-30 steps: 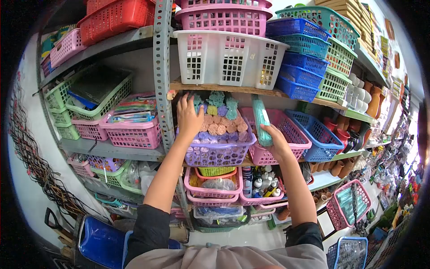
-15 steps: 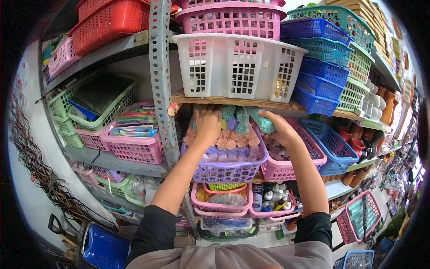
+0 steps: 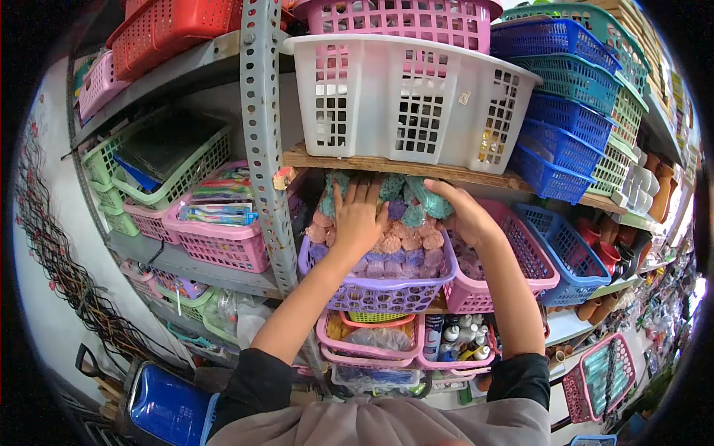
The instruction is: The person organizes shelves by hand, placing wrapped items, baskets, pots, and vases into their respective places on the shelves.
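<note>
Purple basket [image 3: 383,292] carries bundles layered seemingly to keep colours apart: lavender bundles [image 3: 394,269] by its front edge, peach bundles [image 3: 409,239] behind, teal bundles [image 3: 390,187] toward its back edge. The left hand [image 3: 360,221] lies on the pile, fingers loosely spread and gripping nothing, apparently steadying it. At the back right corner, the right hand [image 3: 470,215] holds the nearest teal bundle [image 3: 428,201], thumb over it, other fingers hidden. A sticker [image 3: 464,97] on the white crate [image 3: 366,111] is unreadable.
</note>
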`<state>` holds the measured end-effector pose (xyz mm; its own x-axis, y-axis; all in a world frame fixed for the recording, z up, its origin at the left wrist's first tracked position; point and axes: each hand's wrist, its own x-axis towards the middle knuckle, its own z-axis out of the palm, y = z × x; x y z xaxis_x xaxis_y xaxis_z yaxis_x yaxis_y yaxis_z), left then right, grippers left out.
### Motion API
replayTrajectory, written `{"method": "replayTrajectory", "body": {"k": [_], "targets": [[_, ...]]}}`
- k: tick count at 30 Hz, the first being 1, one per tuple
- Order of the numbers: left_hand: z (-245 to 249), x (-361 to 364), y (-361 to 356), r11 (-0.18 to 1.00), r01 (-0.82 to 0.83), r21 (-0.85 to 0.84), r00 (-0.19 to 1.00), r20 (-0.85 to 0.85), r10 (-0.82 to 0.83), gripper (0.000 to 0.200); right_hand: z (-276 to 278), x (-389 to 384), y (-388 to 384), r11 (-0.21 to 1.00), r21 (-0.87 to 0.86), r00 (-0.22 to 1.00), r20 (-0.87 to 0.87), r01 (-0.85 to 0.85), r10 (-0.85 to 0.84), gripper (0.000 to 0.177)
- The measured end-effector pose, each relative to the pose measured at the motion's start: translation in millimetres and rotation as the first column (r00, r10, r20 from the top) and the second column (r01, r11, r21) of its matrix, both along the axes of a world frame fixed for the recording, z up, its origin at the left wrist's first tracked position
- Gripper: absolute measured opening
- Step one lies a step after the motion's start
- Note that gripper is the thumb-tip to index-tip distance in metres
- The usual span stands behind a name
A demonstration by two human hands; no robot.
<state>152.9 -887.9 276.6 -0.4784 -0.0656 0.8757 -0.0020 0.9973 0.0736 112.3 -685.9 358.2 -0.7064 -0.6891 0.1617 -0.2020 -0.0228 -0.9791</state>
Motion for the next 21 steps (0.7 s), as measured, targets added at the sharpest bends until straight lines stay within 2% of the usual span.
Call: {"method": "replayTrajectory", "body": {"k": [1, 3, 4, 5, 7, 8, 9, 11, 12, 13, 15, 16, 17, 19, 21], "targets": [[0.5, 1.1, 0.6, 1.000, -0.003, -0.018, 1.000, -0.018, 0.002, 0.054, -2.1, -0.6, 0.0, 1.000, 0.002, 1.000, -0.003, -0.003, 0.003, 0.048], [0.4, 2.5, 0.6, 1.000, -0.006, -0.015, 1.000, 0.003, 0.007, 0.056, -9.2, 0.2, -0.5, 0.999, 0.033, 0.991, -0.132, 0.007, -0.002, 0.054], [0.0, 3.1, 0.2, 1.000, -0.006, -0.012, 1.000, 0.027, 0.007, 0.058, -15.3, 4.4, -3.6, 0.992, -0.074, 0.983, -0.141, 0.104, -0.114, 0.062], [-0.6, 3.6, -0.2, 1.000, -0.011, -0.010, 1.000, 0.028, 0.011, 0.058, -23.8, 3.7, -6.4, 0.992, -0.071, 0.984, -0.140, 0.100, -0.109, 0.062], [-0.8, 4.9, 0.0, 0.999, 0.015, -0.037, 0.999, -0.033, -0.016, 0.053, -32.7, 7.2, -14.6, 0.895, -0.280, 0.832, -0.348, 0.348, -0.433, 0.066], [-1.1, 5.7, 0.0, 0.999, 0.011, -0.030, 0.999, -0.034, -0.012, 0.053, -34.7, 12.1, -13.2, 0.881, -0.322, 0.818, -0.355, 0.348, -0.453, 0.061], [-0.2, 7.9, 0.7, 1.000, 0.008, -0.015, 1.000, 0.027, -0.007, 0.058, -31.1, 21.0, -11.8, 0.884, -0.315, 0.819, -0.358, 0.345, -0.447, 0.061], [-0.4, 9.4, 2.1, 1.000, 0.004, 0.005, 0.996, 0.092, -0.004, 0.064, -29.5, 32.3, -10.5, 0.874, -0.163, 0.717, -0.514, 0.457, -0.471, 0.054], [-0.3, 8.6, 2.8, 1.000, 0.018, 0.011, 0.997, 0.078, -0.019, 0.066, -35.3, 32.7, -15.0, 0.858, -0.297, 0.608, -0.611, 0.419, -0.508, 0.048], [-0.6, 7.6, 3.3, 0.999, 0.034, 0.015, 0.997, 0.064, -0.034, 0.067, -37.4, 35.3, -17.4, 0.860, -0.292, 0.609, -0.612, 0.420, -0.505, 0.048], [-1.6, 6.1, 3.4, 0.999, 0.040, 0.025, 0.997, 0.065, -0.041, 0.067, -37.3, 44.2, -21.1, 0.821, -0.316, 0.425, -0.734, 0.476, -0.529, 0.048], [-3.0, 5.8, 2.9, 0.999, 0.044, 0.031, 0.997, 0.064, -0.046, 0.068, -30.2, 57.2, -20.3, 0.845, -0.198, 0.461, -0.765, 0.498, -0.450, 0.048], [-3.3, 5.7, 2.8, 0.999, 0.043, 0.032, 0.997, 0.065, -0.045, 0.068, -31.9, 55.4, -21.6, 0.845, -0.197, 0.462, -0.765, 0.497, -0.450, 0.048], [-4.4, 5.5, 2.8, 1.000, 0.014, 0.004, 0.997, 0.069, -0.014, 0.068, -36.3, 50.6, -24.2, 0.854, -0.270, 0.288, -0.859, 0.445, -0.423, 0.050], [-5.6, 5.3, 2.7, 1.000, 0.016, -0.012, 0.997, 0.071, -0.015, 0.068, -34.8, 52.1, -26.9, 0.864, -0.271, 0.291, -0.863, 0.423, -0.413, 0.051]]}}
